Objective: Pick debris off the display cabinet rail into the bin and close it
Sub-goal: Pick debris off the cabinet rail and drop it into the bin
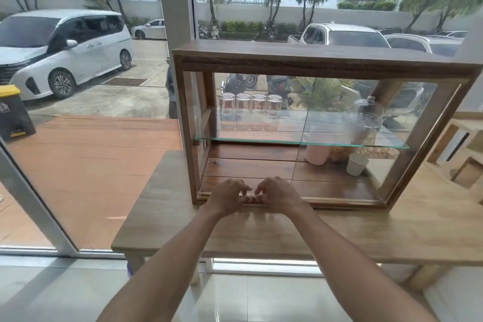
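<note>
A wooden display cabinet [326,60] with glass sides stands on a wooden table [392,230]. Its left front is open; a glass panel covers the right half. Both hands rest on the bottom rail [339,204] at the cabinet's front left. My left hand [226,195] and my right hand [278,195] have fingertips curled down and nearly touching over a small pale bit of debris [251,196] in the rail groove. Whether either hand grips it is unclear. No bin is seen indoors.
Several upturned glasses [251,107] and a glass jar [364,117] stand on the glass shelf [300,141]. A pink container [316,154] and white paper cup [356,163] sit below. Window glass is behind; a wooden rack [465,154] stands at right. A yellow-lidded bin [13,110] stands outside.
</note>
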Action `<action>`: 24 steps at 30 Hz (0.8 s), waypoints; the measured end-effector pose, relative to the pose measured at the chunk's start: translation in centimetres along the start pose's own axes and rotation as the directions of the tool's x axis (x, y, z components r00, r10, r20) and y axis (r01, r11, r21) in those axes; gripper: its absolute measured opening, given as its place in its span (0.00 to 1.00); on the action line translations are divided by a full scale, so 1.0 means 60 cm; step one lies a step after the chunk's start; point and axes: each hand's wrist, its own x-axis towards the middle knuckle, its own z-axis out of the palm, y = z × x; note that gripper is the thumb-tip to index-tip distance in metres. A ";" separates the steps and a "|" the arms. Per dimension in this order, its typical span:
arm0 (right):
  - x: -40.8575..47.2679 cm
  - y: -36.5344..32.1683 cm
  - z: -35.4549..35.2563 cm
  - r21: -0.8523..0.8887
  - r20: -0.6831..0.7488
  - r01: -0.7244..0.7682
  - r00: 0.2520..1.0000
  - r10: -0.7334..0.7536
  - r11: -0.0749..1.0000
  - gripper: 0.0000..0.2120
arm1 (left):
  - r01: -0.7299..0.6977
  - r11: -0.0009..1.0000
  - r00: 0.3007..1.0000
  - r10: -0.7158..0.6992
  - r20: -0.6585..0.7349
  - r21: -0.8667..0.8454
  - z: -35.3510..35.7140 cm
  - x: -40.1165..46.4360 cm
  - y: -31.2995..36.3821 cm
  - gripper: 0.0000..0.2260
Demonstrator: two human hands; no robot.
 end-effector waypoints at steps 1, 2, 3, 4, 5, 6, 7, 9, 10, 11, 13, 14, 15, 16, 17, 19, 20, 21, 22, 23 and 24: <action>0.000 0.000 0.001 0.007 -0.003 -0.002 1.000 0.002 1.000 0.10 | -0.002 1.000 1.000 0.002 0.002 0.000 0.000 0.000 0.003 0.11; 0.000 -0.001 0.001 0.012 -0.003 -0.001 1.000 0.001 1.000 0.09 | -0.001 1.000 1.000 0.001 0.001 0.000 0.001 0.000 0.005 0.10; 0.000 -0.001 0.001 0.016 -0.001 0.000 1.000 0.000 1.000 0.09 | 0.002 1.000 1.000 -0.002 -0.005 -0.002 0.002 0.000 0.007 0.09; -0.001 0.000 0.001 0.017 0.001 0.000 1.000 0.000 1.000 0.09 | 0.008 1.000 1.000 -0.008 -0.018 -0.010 0.002 -0.001 0.008 0.08; -0.001 0.000 0.001 0.018 0.003 0.001 1.000 -0.001 1.000 0.09 | 0.019 0.999 0.999 -0.020 -0.032 -0.025 0.002 -0.001 0.008 0.07; -0.002 0.001 0.001 0.021 0.001 0.003 1.000 -0.003 1.000 0.10 | 0.035 0.998 0.998 -0.037 -0.046 -0.044 0.002 -0.003 0.008 0.07; -0.002 0.002 0.001 0.023 -0.002 0.006 1.000 -0.006 1.000 0.10 | 0.052 0.997 0.997 -0.055 -0.056 -0.062 0.001 -0.004 0.007 0.06; -0.004 0.003 0.002 0.024 -0.010 0.013 1.000 -0.013 1.000 0.09 | 0.075 0.994 0.995 -0.080 -0.062 -0.082 -0.001 -0.008 0.007 0.05; -0.005 0.004 0.002 0.028 -0.013 0.016 1.000 -0.015 0.999 0.10 | 0.079 0.993 0.995 -0.085 -0.060 -0.087 -0.002 -0.010 0.007 0.05; -0.006 0.004 0.002 0.036 -0.014 0.017 1.000 -0.016 0.999 0.10 | 0.081 0.993 0.995 -0.086 -0.057 -0.089 -0.002 -0.011 0.008 0.05; -0.008 0.005 0.005 0.061 -0.021 0.020 1.000 -0.019 0.998 0.09 | 0.083 0.993 0.995 -0.087 -0.053 -0.084 -0.005 -0.015 0.012 0.05; -0.008 0.006 0.006 0.080 -0.028 0.025 0.999 -0.023 0.996 0.09 | 0.087 0.993 0.994 -0.091 -0.055 -0.081 -0.005 -0.015 0.013 0.05; -0.008 0.007 0.007 0.105 -0.035 0.032 0.999 -0.028 0.994 0.09 | 0.094 0.992 0.993 -0.099 -0.061 -0.086 -0.004 -0.015 0.012 0.05; -0.008 0.008 0.009 0.131 -0.042 0.036 0.999 -0.031 0.991 0.08 | 0.104 0.990 0.991 -0.111 -0.070 -0.096 -0.003 -0.016 0.012 0.05; -0.010 0.008 0.011 0.152 -0.048 0.039 0.998 -0.032 0.988 0.08 | 0.116 0.988 0.989 -0.124 -0.078 -0.103 -0.001 -0.018 0.013 0.05; -0.012 0.011 0.013 0.174 -0.056 0.039 0.998 -0.029 0.984 0.08 | 0.127 0.987 0.986 -0.136 -0.097 -0.098 0.002 -0.022 0.013 0.05; -0.013 0.013 0.014 0.182 -0.055 0.036 0.998 -0.026 0.983 0.08 | 0.126 0.987 0.985 -0.137 -0.104 -0.098 0.006 -0.022 0.012 0.05; -0.014 0.015 0.013 0.189 -0.055 0.032 0.998 -0.022 0.982 0.08 | 0.127 0.986 0.984 -0.138 -0.109 -0.104 0.008 -0.022 0.014 0.06; -0.014 0.015 0.012 0.190 -0.059 0.032 0.998 -0.021 0.981 0.08 | 0.123 0.986 0.985 -0.135 -0.108 -0.108 0.009 -0.022 0.016 0.06; -0.014 0.015 0.010 0.185 -0.063 0.034 0.998 -0.023 0.982 0.08 | 0.117 0.987 0.987 -0.128 -0.102 -0.109 0.009 -0.021 0.019 0.06; -0.014 0.015 0.009 0.181 -0.065 0.035 0.998 -0.024 0.983 0.08 | 0.109 0.988 0.988 -0.120 -0.094 -0.108 0.009 -0.020 0.021 0.07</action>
